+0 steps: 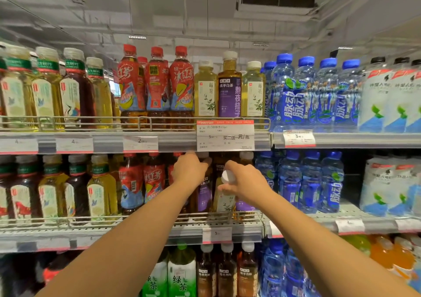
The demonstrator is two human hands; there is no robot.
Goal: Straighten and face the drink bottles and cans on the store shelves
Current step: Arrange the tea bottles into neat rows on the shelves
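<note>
Forearms: both bare, reaching up from the bottom edge toward the middle shelf [127, 233]
Right hand [247, 184]: fingers curled round the neck of a pale yellow tea bottle [224, 200]; its white cap [228, 176] is tipped toward the camera, so the bottle leans forward out of its row
Left hand [190, 171]: reaching in under the upper shelf edge, fingertips at the top of a dark purple-label tea bottle [204, 194]; it seems to pinch the cap, though blur and shadow leave the grip unclear
Held bottles: both in the middle shelf's centre section, behind the wire front rail [200, 217]; the yellow one just right of the purple one
Neighbours, same shelf: red-label iced tea bottles [149, 183] to the left; blue sports drink bottles [311, 183] to the right
Top shelf: two pale yellow tea bottles flanking a purple-label white tea bottle [229, 87], upright, labels facing out
Sale tag [225, 135]: red-topped, clipped to the top shelf edge directly above both hands
Bottom shelf: green tea bottles [181, 271] and brown tea bottles [226, 271], upright
</note>
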